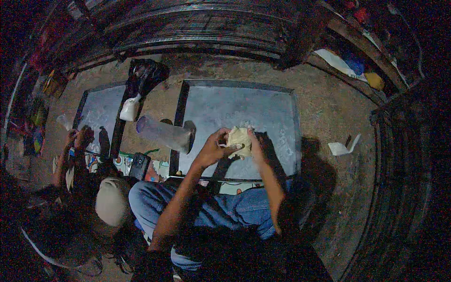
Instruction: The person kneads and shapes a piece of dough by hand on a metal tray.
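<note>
A pale, flattened piece of dough with an uneven edge is held up between my two hands. My left hand grips its left and lower side, with the thumb across the front. On the other side, my right hand is closed on the dough's right edge. Below them lies a grey board with raised dark edges and pale, flour-like smears. Left of my left hand, a clear cylindrical container with a purplish end lies across the board's left edge.
At the left, another person's hands work over a second grey board. A tied bag of white powder and a black plastic bag lie between the boards. Nearer me is a dark phone. White paper lies on the right floor.
</note>
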Motion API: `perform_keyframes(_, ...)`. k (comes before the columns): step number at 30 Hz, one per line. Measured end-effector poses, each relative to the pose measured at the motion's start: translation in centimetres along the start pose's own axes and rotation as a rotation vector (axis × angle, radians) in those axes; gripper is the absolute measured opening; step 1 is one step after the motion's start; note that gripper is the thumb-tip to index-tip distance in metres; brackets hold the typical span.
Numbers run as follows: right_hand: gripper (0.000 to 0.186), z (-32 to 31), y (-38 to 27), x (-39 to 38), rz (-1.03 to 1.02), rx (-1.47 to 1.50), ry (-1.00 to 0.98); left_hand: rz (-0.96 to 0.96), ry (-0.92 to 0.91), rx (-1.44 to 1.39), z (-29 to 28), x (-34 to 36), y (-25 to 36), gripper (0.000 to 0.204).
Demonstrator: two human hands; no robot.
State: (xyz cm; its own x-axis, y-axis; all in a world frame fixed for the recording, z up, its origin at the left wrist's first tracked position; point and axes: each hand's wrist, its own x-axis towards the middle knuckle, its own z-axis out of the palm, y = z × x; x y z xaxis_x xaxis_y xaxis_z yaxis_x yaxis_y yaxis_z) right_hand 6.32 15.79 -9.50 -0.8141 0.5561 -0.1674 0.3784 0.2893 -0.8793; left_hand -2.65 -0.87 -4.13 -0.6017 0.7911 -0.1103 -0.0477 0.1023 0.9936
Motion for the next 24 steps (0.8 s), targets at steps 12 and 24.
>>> perform_keyframes(12, 0.032, -0.9, 0.8, 0.5, -0.09, 0.12, -0.242, -0.126, -0.009, -0.13, -0.7, 0.1, 0.7, 0.052)
perform_keyframes(24, 0.051, -3.0, -5.1, -2.0, 0.15, 0.98, -0.508, -0.314, 0.03, -0.364, -1.7, -0.2, 2.1, 0.031)
